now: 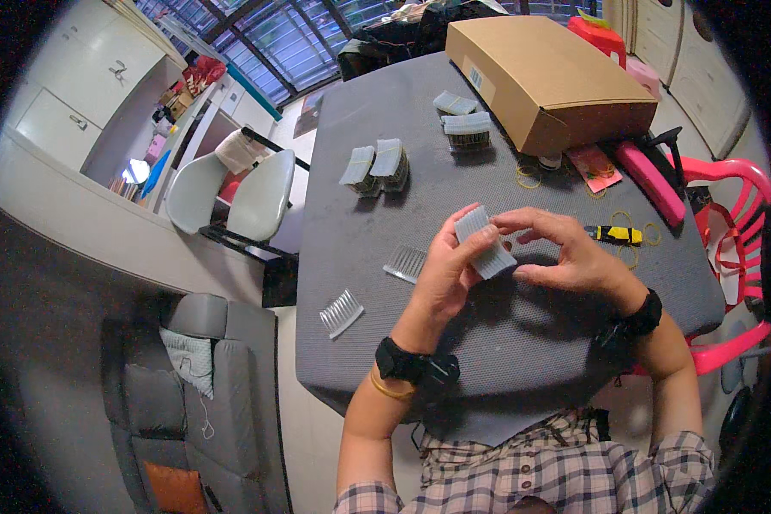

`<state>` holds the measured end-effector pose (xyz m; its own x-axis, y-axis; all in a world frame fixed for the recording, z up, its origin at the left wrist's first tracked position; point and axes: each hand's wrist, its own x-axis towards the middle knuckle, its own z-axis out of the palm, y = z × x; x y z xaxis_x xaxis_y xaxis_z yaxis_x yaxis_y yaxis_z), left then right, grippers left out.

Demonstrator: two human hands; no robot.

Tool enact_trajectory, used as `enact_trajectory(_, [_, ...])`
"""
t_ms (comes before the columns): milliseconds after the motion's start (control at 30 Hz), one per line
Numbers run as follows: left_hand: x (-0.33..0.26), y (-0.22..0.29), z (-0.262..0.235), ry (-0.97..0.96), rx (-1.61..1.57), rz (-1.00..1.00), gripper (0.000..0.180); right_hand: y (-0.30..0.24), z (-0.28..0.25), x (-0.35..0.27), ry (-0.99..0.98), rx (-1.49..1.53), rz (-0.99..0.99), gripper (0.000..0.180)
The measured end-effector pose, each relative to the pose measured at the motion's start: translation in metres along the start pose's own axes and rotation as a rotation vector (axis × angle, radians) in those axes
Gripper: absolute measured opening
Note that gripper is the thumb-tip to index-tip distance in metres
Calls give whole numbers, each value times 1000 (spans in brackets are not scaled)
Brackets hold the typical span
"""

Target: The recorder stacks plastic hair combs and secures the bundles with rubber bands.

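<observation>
The stack of clear combs (493, 260) was pinched between the thumb and fingers of the left hand (451, 264), tilted above the grey table (343, 248). At three o'clock from it, the fingers of the right hand (567, 244) were bent and parted from their thumb; whether the stack was touched by them could not be told. No band could be made out around the stack, so if the left thumb were eased, combs could be fanned out or dropped. At nine o'clock lay a loose comb (405, 264), which could be brushed aside by the left hand if it were lowered; a second comb (342, 314) was seen at eight. Paired bundles (390, 166) at ten o'clock might be toppled by a careless reach. At three o'clock, beyond the right hand, the yellow cutter (615, 235) could be knocked if that hand were swung outward.
</observation>
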<state>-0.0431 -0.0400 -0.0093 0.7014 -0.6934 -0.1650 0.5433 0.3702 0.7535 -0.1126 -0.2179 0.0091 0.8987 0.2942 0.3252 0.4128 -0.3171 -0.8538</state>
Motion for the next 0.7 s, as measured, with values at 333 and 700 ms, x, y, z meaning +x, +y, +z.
enact_trajectory(333, [-1,-3,7,-122,83,-26,59,0,6,2,84,-103,-80,82])
enact_trajectory(700, [4,-7,-3,-122,-21,-83,45,2,2,1,-47,132,-25,82])
